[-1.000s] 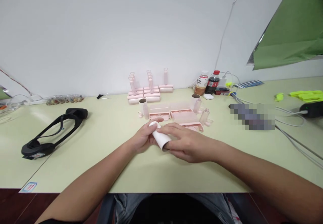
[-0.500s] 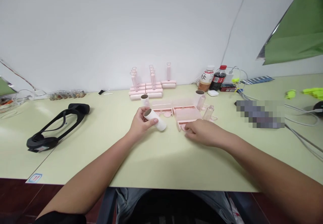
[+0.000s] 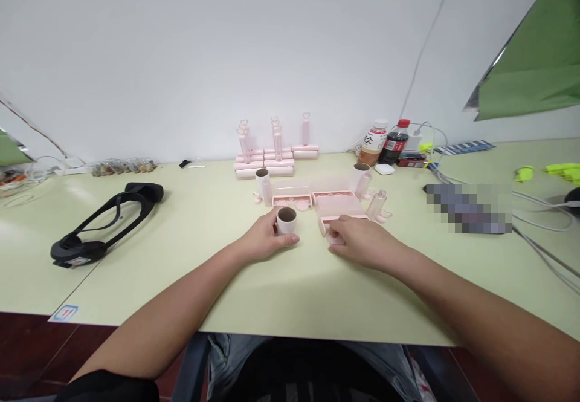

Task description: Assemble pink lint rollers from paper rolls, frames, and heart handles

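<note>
My left hand is wrapped round a white cardboard tube, which stands upright with its dark open end facing up. My right hand has its fingers closed on a small round pink piece, partly hidden under them, at the front of an open pink case. Left of that case lies another pink case with pink parts inside. A second white tube and a clear pink bottle stand behind my left hand. Beyond my right hand are a third tube and a tilted clear bottle.
Along the wall sit stacked pink cases with upright pink bottles topped by heart-shaped loops. To their right are two drink bottles and cables. A black head strap lies at the left, a pixelated dark object at the right.
The tube in my left hand has gone from tilted to upright and moved slightly toward me. My right hand has drawn the round pink piece a little out of the case front.
</note>
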`<state>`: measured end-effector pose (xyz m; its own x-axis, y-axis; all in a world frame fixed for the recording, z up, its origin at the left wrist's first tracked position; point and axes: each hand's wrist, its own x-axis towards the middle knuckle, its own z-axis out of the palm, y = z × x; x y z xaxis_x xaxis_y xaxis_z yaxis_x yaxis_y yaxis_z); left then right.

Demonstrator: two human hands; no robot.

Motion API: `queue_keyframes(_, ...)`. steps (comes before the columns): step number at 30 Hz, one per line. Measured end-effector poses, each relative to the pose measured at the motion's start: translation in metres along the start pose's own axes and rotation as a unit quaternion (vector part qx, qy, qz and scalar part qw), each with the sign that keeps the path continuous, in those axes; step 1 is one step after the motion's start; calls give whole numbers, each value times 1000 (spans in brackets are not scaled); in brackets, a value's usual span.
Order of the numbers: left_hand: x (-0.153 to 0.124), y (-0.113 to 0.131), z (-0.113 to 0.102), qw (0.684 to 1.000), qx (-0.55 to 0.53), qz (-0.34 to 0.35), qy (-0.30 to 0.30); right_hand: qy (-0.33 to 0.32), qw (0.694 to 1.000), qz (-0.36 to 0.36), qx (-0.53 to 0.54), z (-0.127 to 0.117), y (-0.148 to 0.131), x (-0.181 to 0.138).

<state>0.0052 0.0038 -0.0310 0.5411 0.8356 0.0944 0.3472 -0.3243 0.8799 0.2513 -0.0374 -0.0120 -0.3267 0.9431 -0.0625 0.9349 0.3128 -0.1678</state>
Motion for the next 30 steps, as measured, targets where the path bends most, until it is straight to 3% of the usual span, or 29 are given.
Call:
queue_keyframes(6, 0, -1, 4, 1000, 19, 11, 6, 15, 999, -25, 43, -3, 0, -3)
queue_keyframes(10, -1, 3, 4, 998, 60, 28, 10, 37, 987, -59, 145, -9, 4, -2)
queue_keyframes(16, -4, 8, 3, 987, 144, 58, -36, 174, 931, -129, 296, -2, 2, 1)
queue_keyframes(22, -7, 12, 7, 978, 176, 90, -62, 274, 872, -132, 382, 10, -7, 1)
queue_keyframes(30, -9, 17, 12, 972, 195, 105, -76, 264, 882, -177, 347, 19, -18, -3)
